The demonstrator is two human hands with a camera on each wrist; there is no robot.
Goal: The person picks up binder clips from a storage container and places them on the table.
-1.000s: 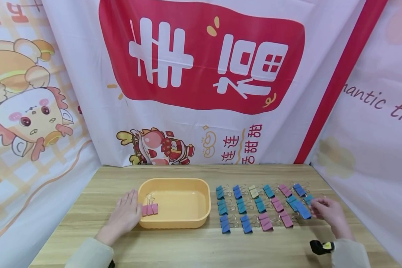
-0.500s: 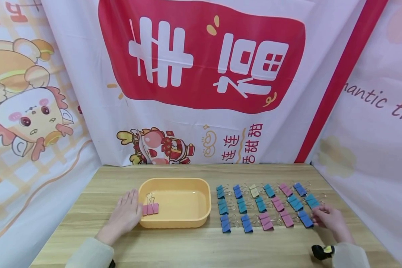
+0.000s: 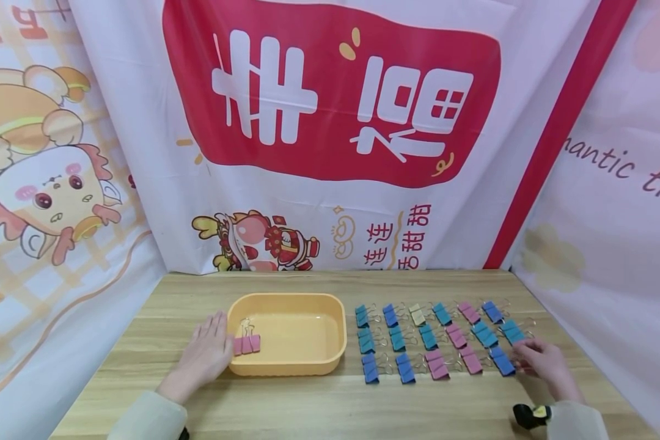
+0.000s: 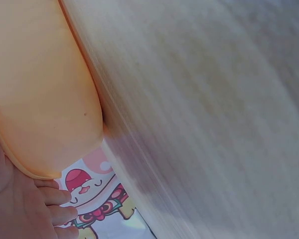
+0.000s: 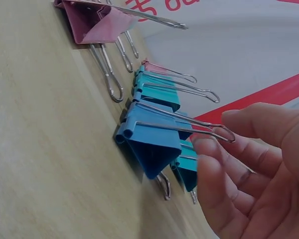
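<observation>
My left hand (image 3: 208,349) lies with straight fingers along the left wall of a yellow plastic tray (image 3: 286,369). A pink binder clip (image 3: 247,344) sits inside the tray at its left; the left wrist view shows the tray's wall against that hand. At the right end of the front row stands a blue binder clip (image 3: 502,361), on the table. My right hand (image 3: 544,362) has its thumb and curled fingers around the end of this clip's wire handle (image 5: 224,132). Just behind is a teal binder clip (image 3: 513,332).
Several blue, teal, pink and cream binder clips stand in three rows right of the tray, among them a pink one (image 3: 437,364) and a cream one (image 3: 417,314). A printed cloth (image 3: 330,226) hangs behind the wooden table (image 3: 286,403).
The right hand has lowered the blue binder clip from over the teal ones to the front row's right end, then shifted it slightly. The left hand and tray have stayed put.
</observation>
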